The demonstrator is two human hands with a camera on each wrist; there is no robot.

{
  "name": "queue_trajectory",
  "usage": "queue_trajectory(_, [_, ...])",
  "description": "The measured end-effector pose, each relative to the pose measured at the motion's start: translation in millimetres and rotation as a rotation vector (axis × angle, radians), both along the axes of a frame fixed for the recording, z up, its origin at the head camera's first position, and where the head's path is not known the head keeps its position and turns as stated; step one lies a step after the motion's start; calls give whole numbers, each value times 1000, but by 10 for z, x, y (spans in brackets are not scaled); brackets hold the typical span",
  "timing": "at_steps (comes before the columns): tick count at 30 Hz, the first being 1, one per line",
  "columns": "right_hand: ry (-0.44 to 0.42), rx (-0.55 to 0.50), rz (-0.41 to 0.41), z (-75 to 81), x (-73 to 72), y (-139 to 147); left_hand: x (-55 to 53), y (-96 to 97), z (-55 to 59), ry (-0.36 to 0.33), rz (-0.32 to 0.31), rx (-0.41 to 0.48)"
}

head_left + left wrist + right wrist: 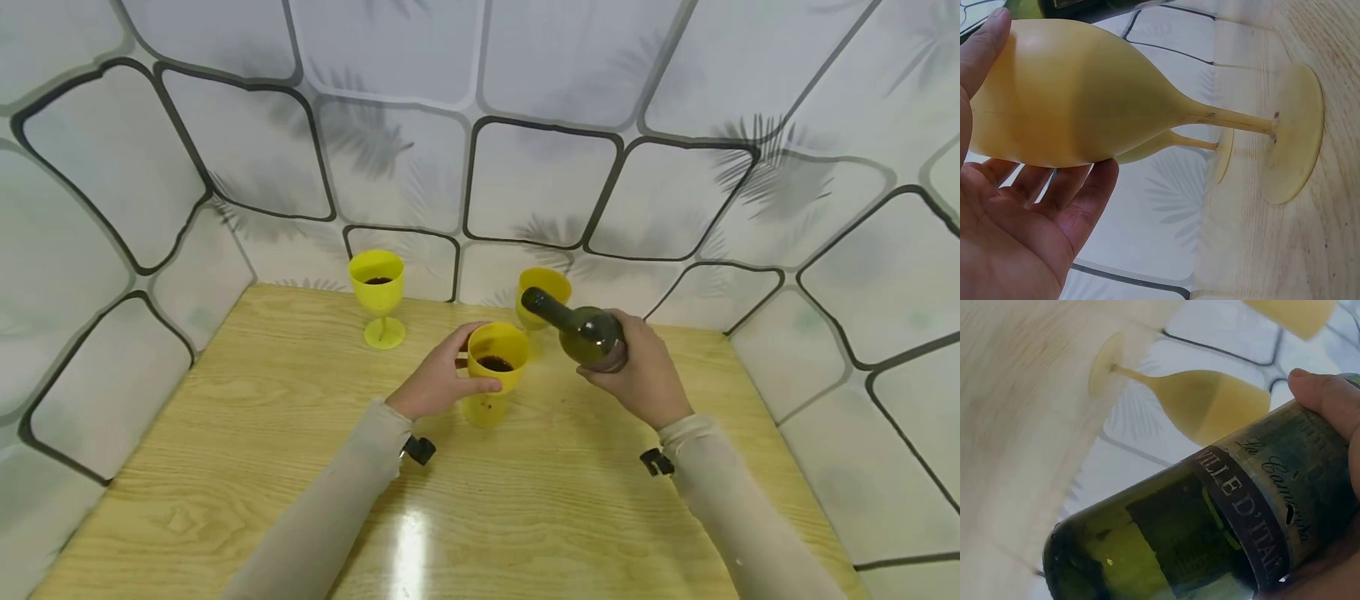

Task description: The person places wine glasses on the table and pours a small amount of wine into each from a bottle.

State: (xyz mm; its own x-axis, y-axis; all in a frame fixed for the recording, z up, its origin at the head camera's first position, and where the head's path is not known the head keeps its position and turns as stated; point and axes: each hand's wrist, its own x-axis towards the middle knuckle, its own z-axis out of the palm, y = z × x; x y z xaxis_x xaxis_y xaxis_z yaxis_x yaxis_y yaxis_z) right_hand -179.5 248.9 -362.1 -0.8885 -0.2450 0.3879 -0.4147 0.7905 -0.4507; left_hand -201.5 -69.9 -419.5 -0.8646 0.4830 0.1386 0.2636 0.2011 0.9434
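My left hand (pixel 444 377) holds a yellow wine goblet (pixel 498 342) by its bowl, thumb on the near side and fingers round the far side. Dark liquid lies in the bottom of that bowl. In the left wrist view, the same goblet (pixel 1085 94) shows its stem and round foot at the tabletop. My right hand (pixel 651 371) grips a green wine bottle (pixel 592 337), tilted with its neck to the left. The bottle mouth overlaps a second yellow goblet (pixel 546 283) behind it in the head view. The label of the bottle (pixel 1241 494) shows in the right wrist view.
A third yellow goblet (pixel 377 287), with dark liquid inside, stands at the back left of the wooden table (pixel 300 433). Patterned walls (pixel 540 183) close off the table's back and sides. Each wrist carries a small black device (pixel 420 451).
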Motion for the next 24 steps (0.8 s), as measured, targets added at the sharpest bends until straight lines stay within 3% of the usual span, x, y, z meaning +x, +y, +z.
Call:
queue_trajectory(4, [-67, -177, -41, -105, -4, 48, -12, 2, -1, 15, 2, 4])
queue_trajectory(10, [-120, -308, -127, -290, 11, 151, -15, 18, -19, 8, -5, 9])
queue_trajectory(24, [-78, -533, -245, -547, 36, 277, -16, 16, -8, -10, 9, 0])
